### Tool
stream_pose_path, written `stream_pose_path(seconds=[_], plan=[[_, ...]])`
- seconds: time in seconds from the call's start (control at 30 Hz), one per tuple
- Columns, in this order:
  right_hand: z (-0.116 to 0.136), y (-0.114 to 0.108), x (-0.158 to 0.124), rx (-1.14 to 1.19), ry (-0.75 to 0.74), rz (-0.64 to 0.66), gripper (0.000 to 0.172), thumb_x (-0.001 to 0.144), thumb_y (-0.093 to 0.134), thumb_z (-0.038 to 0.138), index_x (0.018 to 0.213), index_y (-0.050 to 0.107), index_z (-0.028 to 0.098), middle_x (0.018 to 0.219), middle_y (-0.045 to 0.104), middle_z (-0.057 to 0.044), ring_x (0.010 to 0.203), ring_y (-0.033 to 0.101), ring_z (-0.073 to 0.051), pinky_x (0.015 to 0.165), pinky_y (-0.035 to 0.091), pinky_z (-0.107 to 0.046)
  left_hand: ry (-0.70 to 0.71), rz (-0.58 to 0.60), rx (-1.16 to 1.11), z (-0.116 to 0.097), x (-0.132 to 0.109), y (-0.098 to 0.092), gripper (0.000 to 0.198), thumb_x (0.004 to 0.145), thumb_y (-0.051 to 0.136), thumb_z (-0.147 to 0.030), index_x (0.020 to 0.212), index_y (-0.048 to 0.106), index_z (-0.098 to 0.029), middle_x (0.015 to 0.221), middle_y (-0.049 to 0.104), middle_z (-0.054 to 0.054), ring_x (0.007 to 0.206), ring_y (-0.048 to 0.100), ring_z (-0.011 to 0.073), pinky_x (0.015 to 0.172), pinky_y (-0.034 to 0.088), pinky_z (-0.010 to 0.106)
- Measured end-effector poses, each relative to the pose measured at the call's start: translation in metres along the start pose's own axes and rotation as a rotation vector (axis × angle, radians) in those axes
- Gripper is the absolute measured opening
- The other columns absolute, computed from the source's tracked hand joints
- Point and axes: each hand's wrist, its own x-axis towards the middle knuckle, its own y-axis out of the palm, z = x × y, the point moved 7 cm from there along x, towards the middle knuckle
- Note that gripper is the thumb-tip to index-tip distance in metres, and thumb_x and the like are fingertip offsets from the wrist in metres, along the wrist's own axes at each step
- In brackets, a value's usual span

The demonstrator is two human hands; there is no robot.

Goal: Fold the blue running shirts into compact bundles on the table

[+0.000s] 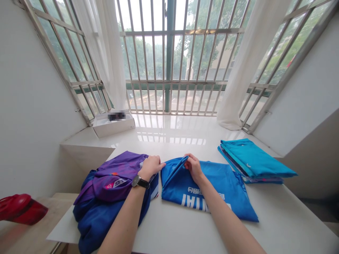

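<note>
Right hand [194, 168] pinches the folded edge of a soft, light, slippery blue jersey [209, 190] at lower centre, best held there; left hand [150, 167] rests open on a purple jersey [116, 178] at lower left

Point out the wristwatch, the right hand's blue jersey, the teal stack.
Wristwatch [136, 181]: head view, on the case.
Blue jersey [212, 185]: head view, on its flat front.
Teal stack [251, 158]: head view, on the top garment.

A shirt [203, 190] lies flat in the middle of the bench [286, 225], with a heap of clothes [108, 197] just beside it on the left and a folded stack of shirts [254, 162] on the right. Farther back on the bench, at the left, a box [113, 127] sits before a barred window [169, 60]
</note>
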Motion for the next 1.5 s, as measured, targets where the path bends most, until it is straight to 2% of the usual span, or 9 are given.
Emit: stream_pose_path(seconds=[0.1, 0.33, 0.5, 0.73, 0.93, 1.07, 1.17, 1.3, 1.5], plan=[[0.000, 0.000, 0.000, 0.031, 0.010, 0.001, 0.014, 0.069, 0.059, 0.035, 0.074, 0.058, 0.022, 0.049, 0.051, 0.006, 0.043, 0.041, -0.011, 0.046, 0.031, -0.025, 0.010, -0.002, 0.011, -0.003, -0.001, 0.001, 0.027, 0.088, 0.060, -0.045, 0.090, 0.068, -0.020, 0.100, 0.073, 0.013, 0.098, 0.066, 0.0304, 0.079, 0.048, 0.035], [-0.003, 0.001, 0.001, 0.041, 0.025, 0.010, 0.014, 0.069, 0.061, 0.035, 0.074, 0.059, 0.023, 0.050, 0.051, 0.006, 0.045, 0.041, -0.012, 0.046, 0.031, -0.026, 0.000, -0.012, 0.003, -0.012, -0.002, 0.007, 0.028, 0.089, 0.061, -0.046, 0.090, 0.066, -0.018, 0.102, 0.070, 0.015, 0.104, 0.062, 0.0326, 0.084, 0.047, 0.037], [-0.002, 0.001, 0.000, 0.044, 0.037, 0.017, 0.013, 0.068, 0.060, 0.034, 0.074, 0.059, 0.023, 0.050, 0.052, 0.006, 0.045, 0.041, -0.012, 0.048, 0.030, -0.026, 0.029, -0.012, -0.065, -0.012, 0.000, 0.009, 0.019, 0.089, 0.060, -0.040, 0.085, 0.064, -0.021, 0.096, 0.071, 0.008, 0.098, 0.064, 0.0263, 0.080, 0.047, 0.032], [-0.001, 0.003, -0.001, 0.050, 0.043, 0.016, 0.012, 0.067, 0.061, 0.034, 0.072, 0.058, 0.023, 0.050, 0.052, 0.006, 0.045, 0.040, -0.012, 0.048, 0.029, -0.027, 0.041, -0.033, -0.185, -0.008, 0.004, 0.010, 0.013, 0.089, 0.059, -0.036, 0.093, 0.060, -0.023, 0.089, 0.070, 0.003, 0.086, 0.067, 0.0209, 0.072, 0.046, 0.027], [0.003, 0.005, -0.003, 0.063, 0.039, 0.028, 0.010, 0.067, 0.061, 0.032, 0.070, 0.060, 0.022, 0.050, 0.052, 0.005, 0.046, 0.041, -0.012, 0.049, 0.031, -0.027, 0.065, 0.010, -0.342, 0.000, 0.006, 0.012, 0.035, 0.075, 0.071, -0.028, 0.106, 0.057, -0.023, 0.083, 0.070, -0.001, 0.080, 0.067, 0.0192, 0.070, 0.046, 0.026], [0.002, 0.004, -0.003, 0.088, 0.043, 0.036, 0.009, 0.067, 0.062, 0.030, 0.071, 0.061, 0.022, 0.050, 0.053, 0.005, 0.046, 0.041, -0.011, 0.049, 0.031, -0.026, 0.085, 0.020, -0.338, -0.001, 0.004, 0.009, 0.032, 0.071, 0.072, -0.026, 0.101, 0.060, -0.023, 0.080, 0.069, -0.002, 0.078, 0.067, 0.0193, 0.065, 0.045, 0.025], [0.001, 0.004, -0.002, 0.105, 0.050, 0.037, 0.010, 0.067, 0.061, 0.030, 0.072, 0.061, 0.022, 0.050, 0.052, 0.006, 0.046, 0.041, -0.011, 0.048, 0.031, -0.025, 0.092, -0.010, -0.334, -0.007, 0.002, 0.006, 0.029, 0.072, 0.068, -0.021, 0.099, 0.060, -0.023, 0.077, 0.068, -0.002, 0.075, 0.066, 0.0187, 0.063, 0.043, 0.024], [0.000, 0.004, -0.001, 0.117, 0.060, 0.037, 0.010, 0.067, 0.061, 0.030, 0.072, 0.062, 0.021, 0.049, 0.052, 0.006, 0.046, 0.041, -0.011, 0.047, 0.031, -0.025, 0.132, -0.105, -0.341, -0.024, 0.000, 0.003, 0.028, 0.073, 0.060, -0.013, 0.099, 0.059, -0.023, 0.074, 0.066, -0.003, 0.071, 0.064, 0.0174, 0.060, 0.041, 0.024], [0.001, 0.005, 0.000, 0.133, 0.075, 0.031, 0.010, 0.065, 0.061, 0.029, 0.071, 0.062, 0.021, 0.049, 0.051, 0.005, 0.044, 0.040, -0.011, 0.045, 0.031, -0.025, 0.199, -0.128, -0.369, -0.046, -0.003, 0.015, 0.026, 0.074, 0.061, -0.014, 0.099, 0.059, -0.022, 0.070, 0.064, -0.003, 0.068, 0.063, 0.0179, 0.061, 0.042, 0.025]])
